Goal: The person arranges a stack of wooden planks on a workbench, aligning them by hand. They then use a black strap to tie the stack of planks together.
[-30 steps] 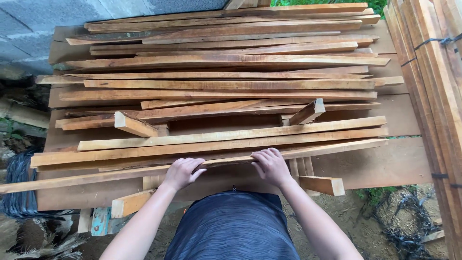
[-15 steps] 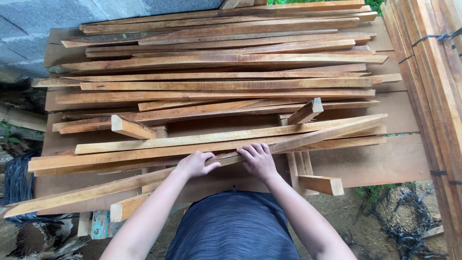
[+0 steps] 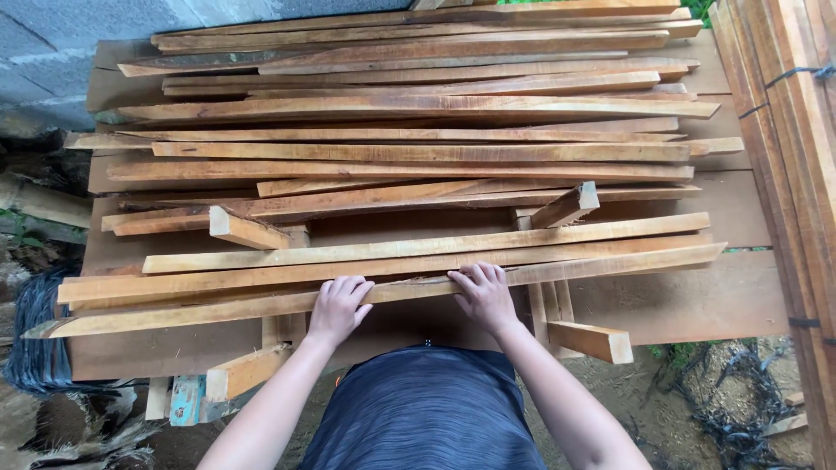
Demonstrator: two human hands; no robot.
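A long thin wooden strip (image 3: 610, 265) lies nearest to me across a stack of several similar strips (image 3: 418, 152) on a wooden board platform (image 3: 697, 305). My left hand (image 3: 337, 306) rests palm down on the strip left of its middle, fingers curled over its far edge. My right hand (image 3: 484, 296) presses on the same strip a little to the right, fingers spread over it. Short wooden blocks (image 3: 246, 231) stick up between the strips, and another block (image 3: 566, 205) sits at the right.
More planks (image 3: 792, 148) stand bundled with black straps along the right edge. A grey block wall (image 3: 52, 61) is at the upper left. Dark netting (image 3: 30, 348) lies at the lower left, and loose offcut blocks (image 3: 594, 340) hang below the platform.
The near strip was swung up at its right end half a second ago; now it lies back down, almost parallel with the others. Both hands moved with it, staying on top.
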